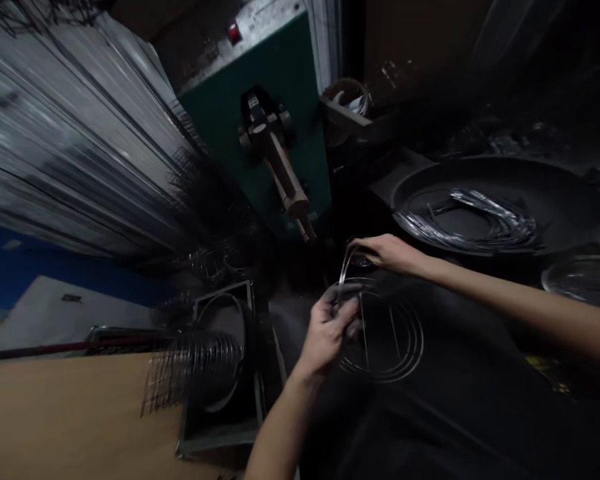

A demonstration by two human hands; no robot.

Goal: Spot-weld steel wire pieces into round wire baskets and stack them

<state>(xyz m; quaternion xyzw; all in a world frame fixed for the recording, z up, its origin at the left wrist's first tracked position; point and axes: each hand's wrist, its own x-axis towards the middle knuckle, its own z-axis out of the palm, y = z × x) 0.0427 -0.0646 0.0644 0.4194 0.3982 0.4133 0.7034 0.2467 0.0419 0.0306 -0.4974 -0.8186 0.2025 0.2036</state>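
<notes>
Two bare hands meet over a dark surface at the middle of my feed, and most of what surrounds them is lost in shadow. My left hand (330,330) has its fingers curled shut on the near-left rim of a round silver wire grille (387,343) made of concentric rings. The hand covers that part of the rim, and blur smears the fingertips. The grille lies almost flat, facing the camera, its straight cross wires running from near to far. My right hand (387,252) pinches the top of a thin bent silver wire (347,263), which arches from those fingers down to the grille's far-left edge. I cannot make out where it joins.

Just beyond stands a green metal machine (280,87) with a pale wooden lever (285,177) angled down towards the hands. To the right, a dark round pan (570,200) holds shiny wire loops (475,223). On the left, a stack of wire grilles (195,367) is too blurred to count.
</notes>
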